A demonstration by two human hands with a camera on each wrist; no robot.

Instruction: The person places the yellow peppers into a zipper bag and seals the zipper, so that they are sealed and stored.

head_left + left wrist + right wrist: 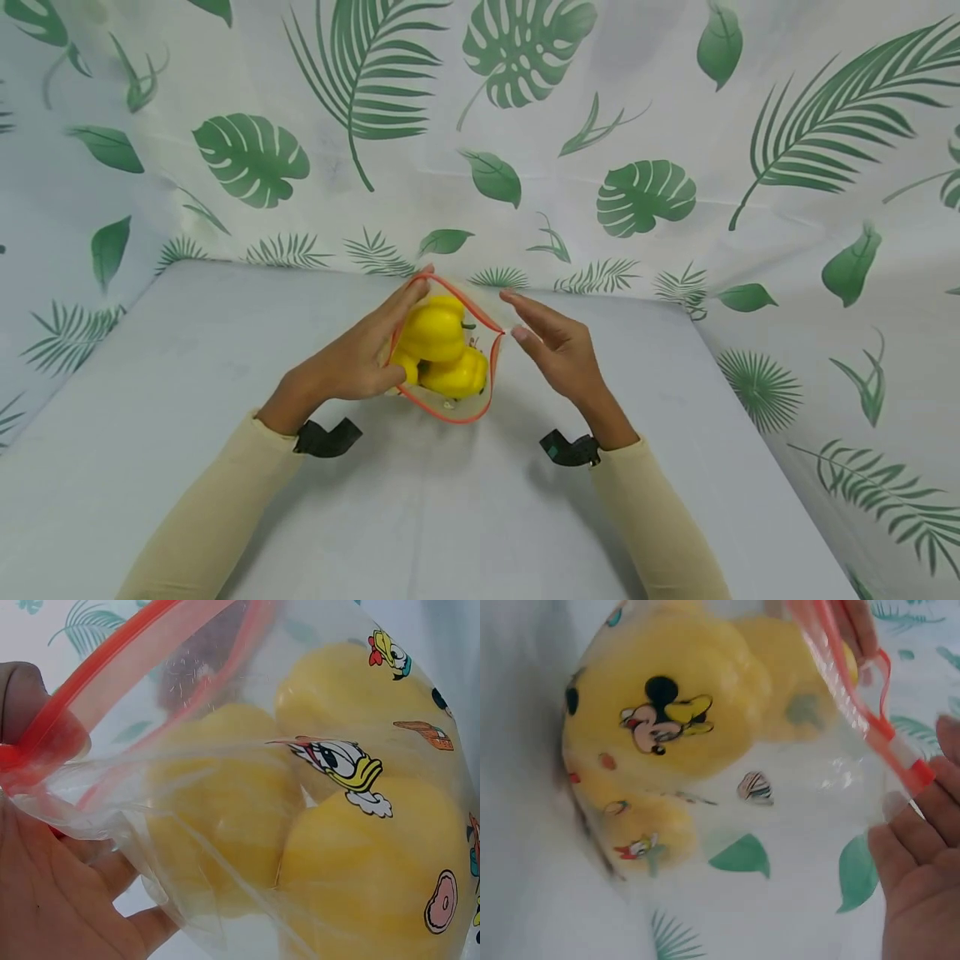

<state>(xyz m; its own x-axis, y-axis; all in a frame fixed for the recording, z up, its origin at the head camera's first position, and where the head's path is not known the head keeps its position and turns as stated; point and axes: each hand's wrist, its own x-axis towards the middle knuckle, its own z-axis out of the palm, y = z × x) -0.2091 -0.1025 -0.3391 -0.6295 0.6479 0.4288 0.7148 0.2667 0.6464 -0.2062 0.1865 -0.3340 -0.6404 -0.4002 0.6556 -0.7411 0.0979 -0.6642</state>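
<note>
A clear zip bag point(467, 420) with a red zip edge and cartoon prints stands mid-table, its mouth spread wide. Several yellow bell peppers point(433, 329) lie inside; they show through the plastic in both wrist views. My left hand point(348, 358) holds the left side of the mouth, its thumb point(64, 735) hooked over the red edge and the other fingers outside the plastic. At the opposite corner is my right hand point(558, 346), thumb and forefinger extended and apart. The right wrist view has its fingertips point(900, 814) right at the red zip end.
The bag stands on a white table point(427, 517). Behind it hangs a white cloth point(540, 200) printed with green leaves, which also covers the sides. A small black device point(327, 437) is strapped to the left wrist, another black device point(570, 448) to the right.
</note>
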